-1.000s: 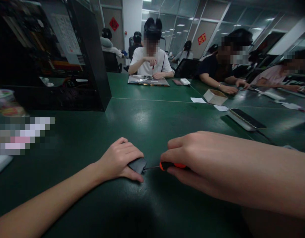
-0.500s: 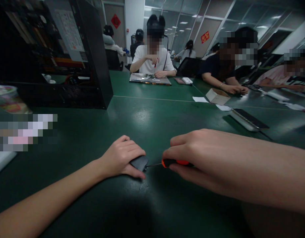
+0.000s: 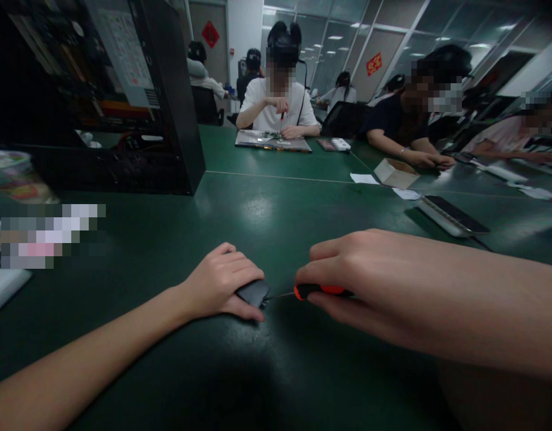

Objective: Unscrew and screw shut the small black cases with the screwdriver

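Under my left hand (image 3: pixel 224 281), a dark grey computer mouse (image 3: pixel 254 292) is pressed on the green table, the fingers over its back and the thumb along its near side. In my right hand (image 3: pixel 343 269) is a screwdriver (image 3: pixel 303 292) with a red and black handle, lying almost level. Its thin shaft points left, and the tip meets the right end of the mouse, where small parts stick out. The exact contact is too small to make out. Most of the handle is hidden inside my right hand.
An opened black computer case (image 3: pixel 168 120) stands at the left. Beyond my right hand lie a flat black-and-white device (image 3: pixel 453 216) and a small cardboard box (image 3: pixel 396 172) with white papers. Across the green table (image 3: pixel 258 209), a co-worker in white (image 3: pixel 280 102) handles a screwdriver over a flat panel (image 3: pixel 258 142).
The view has shifted very slightly. Both hands, the mouse and the screwdriver keep nearly the same places relative to one another, with the tip still at the mouse's right end.
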Motion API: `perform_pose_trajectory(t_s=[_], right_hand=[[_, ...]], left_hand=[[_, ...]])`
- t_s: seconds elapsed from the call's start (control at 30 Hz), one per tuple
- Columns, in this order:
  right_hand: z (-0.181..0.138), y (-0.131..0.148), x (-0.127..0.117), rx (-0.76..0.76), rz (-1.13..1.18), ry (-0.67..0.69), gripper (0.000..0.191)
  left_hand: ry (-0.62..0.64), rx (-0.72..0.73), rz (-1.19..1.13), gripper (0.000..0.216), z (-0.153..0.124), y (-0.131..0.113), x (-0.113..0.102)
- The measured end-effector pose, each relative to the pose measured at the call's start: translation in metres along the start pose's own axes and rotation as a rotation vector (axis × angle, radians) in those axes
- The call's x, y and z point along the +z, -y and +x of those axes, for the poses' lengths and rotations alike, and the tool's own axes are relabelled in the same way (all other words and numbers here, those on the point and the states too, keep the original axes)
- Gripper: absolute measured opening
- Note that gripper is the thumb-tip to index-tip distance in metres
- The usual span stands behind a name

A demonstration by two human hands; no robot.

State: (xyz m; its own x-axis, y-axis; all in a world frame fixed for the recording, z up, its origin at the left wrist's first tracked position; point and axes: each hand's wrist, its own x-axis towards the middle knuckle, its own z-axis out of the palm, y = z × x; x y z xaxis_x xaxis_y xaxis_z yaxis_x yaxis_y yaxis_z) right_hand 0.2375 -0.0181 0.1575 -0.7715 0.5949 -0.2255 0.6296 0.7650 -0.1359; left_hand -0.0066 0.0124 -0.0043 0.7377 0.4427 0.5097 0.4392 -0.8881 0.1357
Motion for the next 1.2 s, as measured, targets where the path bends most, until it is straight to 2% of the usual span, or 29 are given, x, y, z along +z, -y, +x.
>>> perform_pose_trajectory(t_s=[0.77, 1.2], right_hand=[[-0.0019, -0.0045, 0.0029, -0.049, 0.011, -0.052, 0.019], [-0.0029, -0.0028, 0.0001, -0.030, 0.025, -0.024, 0.020]], left_hand=[[0.021, -0.001, -0.007, 0.064, -0.0002, 0.0007, -0.0005], [0.022, -0.001, -0.008, 0.065, 0.0002, 0.0002, -0.0003]])
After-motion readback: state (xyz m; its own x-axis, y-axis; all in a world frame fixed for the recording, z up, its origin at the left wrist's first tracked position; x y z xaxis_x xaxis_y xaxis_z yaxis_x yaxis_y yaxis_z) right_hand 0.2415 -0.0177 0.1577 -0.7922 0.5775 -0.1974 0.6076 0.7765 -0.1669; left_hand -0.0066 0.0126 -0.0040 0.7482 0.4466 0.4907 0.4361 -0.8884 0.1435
